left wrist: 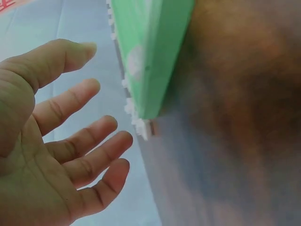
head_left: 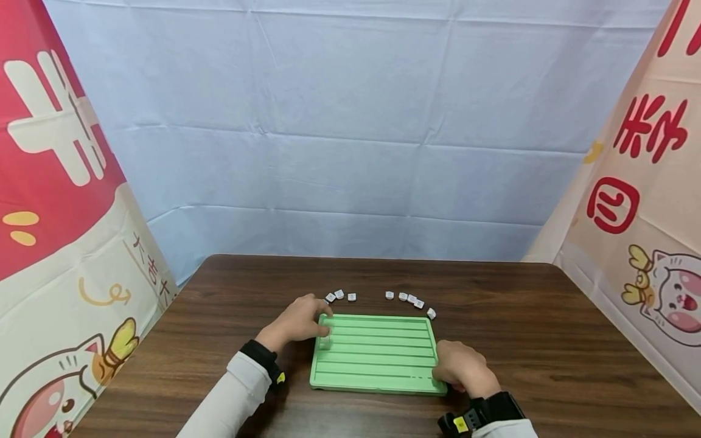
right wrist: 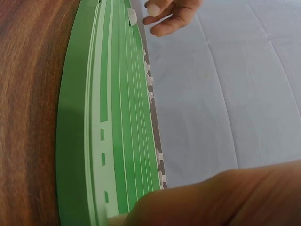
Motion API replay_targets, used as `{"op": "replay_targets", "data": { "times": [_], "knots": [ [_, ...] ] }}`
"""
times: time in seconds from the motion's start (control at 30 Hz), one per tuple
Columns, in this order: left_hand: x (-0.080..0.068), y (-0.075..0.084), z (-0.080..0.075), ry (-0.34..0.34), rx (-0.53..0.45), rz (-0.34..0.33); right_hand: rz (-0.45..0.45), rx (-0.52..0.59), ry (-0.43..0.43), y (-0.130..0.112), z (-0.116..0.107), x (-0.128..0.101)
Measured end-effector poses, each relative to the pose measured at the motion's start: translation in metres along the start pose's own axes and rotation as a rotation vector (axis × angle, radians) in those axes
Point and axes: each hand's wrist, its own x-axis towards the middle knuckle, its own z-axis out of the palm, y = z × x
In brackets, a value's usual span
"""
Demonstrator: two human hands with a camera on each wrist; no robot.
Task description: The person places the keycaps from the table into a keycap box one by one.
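A light green grooved tray (head_left: 378, 359) lies on the table, its raised ridges running from side to side. My left hand (head_left: 300, 319) hovers over its far left corner with thumb and fingers apart. The left wrist view shows that palm (left wrist: 28, 174) holding nothing, fingers loosely bent. Just below the thumb, a small whitish piece (head_left: 325, 342) appears blurred at the tray's left side; it also shows in the right wrist view as a white piece (right wrist: 132, 16). At the tray's near right edge, my right hand (head_left: 462, 367) grips the rim, its lower fingers hidden.
Several small white cubes lie behind the tray, in a left group (head_left: 339, 294) and a right group (head_left: 412, 298), with one cube (head_left: 431, 313) by the far right corner. The brown wooden table (head_left: 547, 340) meets a pale blue cloth (head_left: 350, 121) behind and printed cloths at both sides.
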Motion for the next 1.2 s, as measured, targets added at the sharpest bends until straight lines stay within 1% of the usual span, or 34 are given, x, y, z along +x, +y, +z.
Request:
{"op": "replay_targets", "data": {
  "times": [0.13,0.27,0.47,0.63,0.8,1.0,1.2],
  "knots": [
    [0.003,0.003,-0.008,0.001,0.006,-0.002,0.003,0.007,-0.002,-0.001,0.0,0.0],
    [0.005,0.005,-0.011,0.001,0.01,-0.003,0.01,0.011,-0.003,-0.001,-0.001,0.0],
    [0.005,0.001,-0.007,-0.011,0.043,-0.015,0.012,0.012,-0.002,-0.002,0.0,-0.001],
    [0.008,-0.003,-0.003,-0.001,0.054,-0.015,-0.003,0.016,0.002,-0.002,0.001,-0.002],
    [0.016,-0.007,0.0,0.001,0.043,-0.016,0.002,0.021,-0.004,-0.001,0.0,-0.002],
    [0.029,-0.011,0.003,0.003,0.036,-0.065,0.018,0.009,0.002,-0.001,-0.002,-0.002],
    [0.035,-0.017,0.005,-0.002,0.034,-0.094,0.001,0.009,-0.001,-0.001,0.0,-0.001]
  ]
}}
